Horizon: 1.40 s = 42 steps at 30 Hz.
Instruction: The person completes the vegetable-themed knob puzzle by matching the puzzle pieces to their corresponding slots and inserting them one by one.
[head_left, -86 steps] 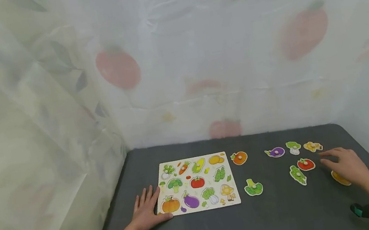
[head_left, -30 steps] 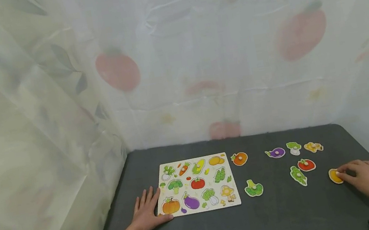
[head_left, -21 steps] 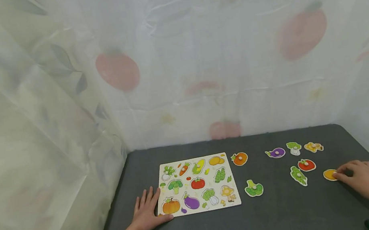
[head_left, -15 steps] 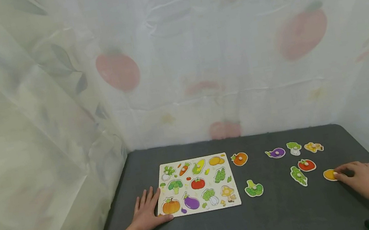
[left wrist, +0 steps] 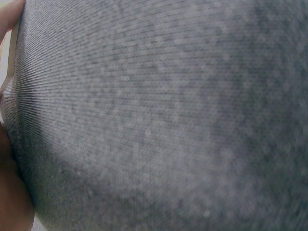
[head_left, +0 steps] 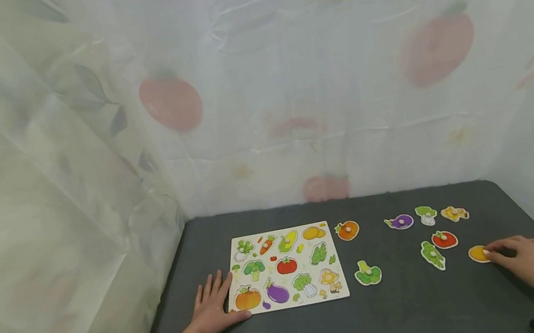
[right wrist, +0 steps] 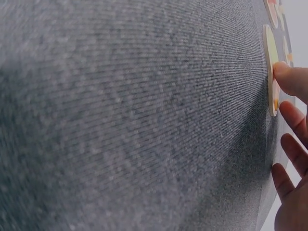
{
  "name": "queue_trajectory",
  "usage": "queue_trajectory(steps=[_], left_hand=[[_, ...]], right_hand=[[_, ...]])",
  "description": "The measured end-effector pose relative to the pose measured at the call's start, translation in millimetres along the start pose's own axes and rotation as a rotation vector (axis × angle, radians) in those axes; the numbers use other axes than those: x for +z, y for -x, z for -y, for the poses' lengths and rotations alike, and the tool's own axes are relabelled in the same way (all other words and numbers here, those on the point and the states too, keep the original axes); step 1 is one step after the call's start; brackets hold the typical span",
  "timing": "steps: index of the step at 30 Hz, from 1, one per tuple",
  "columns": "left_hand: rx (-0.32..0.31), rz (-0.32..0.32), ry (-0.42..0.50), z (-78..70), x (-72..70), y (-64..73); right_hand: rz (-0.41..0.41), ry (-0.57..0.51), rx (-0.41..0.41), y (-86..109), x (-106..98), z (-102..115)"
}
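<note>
My left hand (head_left: 210,310) lies with fingers spread at the lower left corner of the white vegetable puzzle board (head_left: 262,255), its fingertips and thumb at the edge. Over on the right, my right hand (head_left: 526,260) pinches a yellow knobbed puzzle piece (head_left: 477,254) between thumb and index finger. Part of that piece is hidden behind the fingers. In the right wrist view, the yellow piece (right wrist: 270,53) lies low over the grey cloth, with the thumb (right wrist: 291,79) against its upper face. The left wrist view catches only a bit of hand and a sliver of the board (left wrist: 7,67).
Between board and right hand lie an orange pumpkin piece (head_left: 347,230), a broccoli piece (head_left: 367,273), an eggplant piece (head_left: 399,222), a cabbage piece (head_left: 426,215), a mushroom piece (head_left: 454,213), a tomato piece (head_left: 444,239) and a pea piece (head_left: 433,255). Hanging sheets enclose the grey table (head_left: 394,322).
My right hand came from hovering above the yellow piece to pinching it. The piece shifted slightly left and turned, then stayed about still. My left hand has not moved.
</note>
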<state>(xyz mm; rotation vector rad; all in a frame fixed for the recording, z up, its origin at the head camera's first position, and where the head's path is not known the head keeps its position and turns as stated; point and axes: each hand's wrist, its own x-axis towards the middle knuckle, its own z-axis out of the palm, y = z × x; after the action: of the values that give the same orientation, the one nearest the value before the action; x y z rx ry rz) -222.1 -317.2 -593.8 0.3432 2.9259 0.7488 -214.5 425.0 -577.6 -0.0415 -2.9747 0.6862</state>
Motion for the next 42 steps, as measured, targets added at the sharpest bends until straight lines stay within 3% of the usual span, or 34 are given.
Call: queue_trajectory(steps=[8,18,23,31,38,42], left_hand=[[-0.032,0.037,-0.040,-4.4,-3.6,-0.9],[-0.004,0.007,0.002,-1.1,1.0,-0.8],[-0.023,0.019,-0.013,6.1,5.2,-4.1],[-0.001,0.001,0.023,3.4,2.5,-0.7],[-0.042,0.040,-0.022,3.3,0.7,-2.8],[-0.033,0.030,-0.026,2.1,1.0,-3.5]], right_hand=[[0.002,0.011,0.000,0.1,0.0,-1.8],[0.008,0.019,0.005,0.6,-1.7,4.2],[-0.049,0.013,-0.016,-6.3,-2.5,14.1],[-0.150,-0.042,-0.156,-27.0,3.8,55.6],[-0.164,-0.118,-0.303,-50.2,15.3,105.9],[-0.170,-0.136,-0.378,-63.9,24.5,133.8]])
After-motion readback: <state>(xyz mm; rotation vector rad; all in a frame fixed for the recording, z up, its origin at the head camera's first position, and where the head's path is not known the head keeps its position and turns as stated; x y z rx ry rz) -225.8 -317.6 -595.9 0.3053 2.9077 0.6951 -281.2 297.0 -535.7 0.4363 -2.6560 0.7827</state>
